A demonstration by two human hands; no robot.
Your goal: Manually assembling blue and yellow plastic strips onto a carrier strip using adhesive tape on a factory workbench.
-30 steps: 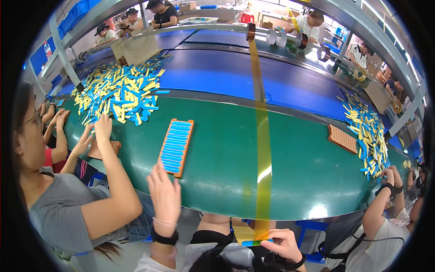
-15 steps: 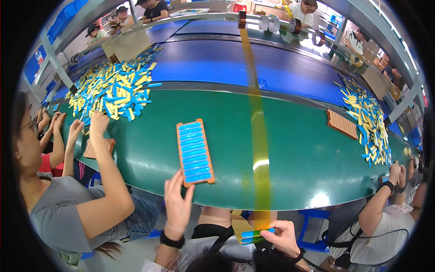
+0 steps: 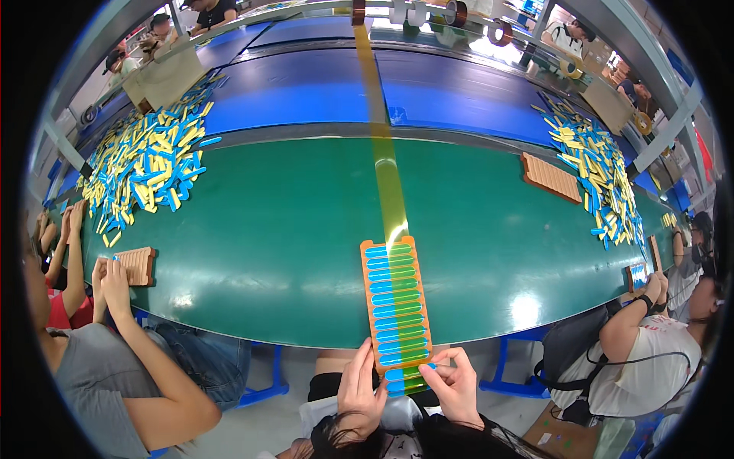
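An orange grooved tray [image 3: 365, 294] filled with a row of blue strips lies at the green table's near edge. Clear yellow tape [image 3: 394, 200] runs down over the strips. At the tray's near end, several blue strips stuck to the tape [image 3: 395, 385] extend past it, over my lap. My left hand [image 3: 359, 390] is closed on the tray's near left corner, its thumb beside those strips. On the other side, my right hand [image 3: 455, 388] pinches the right edge of the taped strips, close to the tray's near right corner.
Heaps of blue and yellow strips [image 3: 145, 164] [image 3: 596, 172] lie at left and right. An unfilled orange tray [image 3: 552, 179] rests by the right heap. Tape rolls [image 3: 456, 14] hang on a bar at the back. Co-workers sit on both sides; the left one handles a tray [image 3: 138, 265].
The filled tray has come toward me and right, under the tape. My left hand moved with it to the near edge. My right hand still holds the taped strips, now against the tray.
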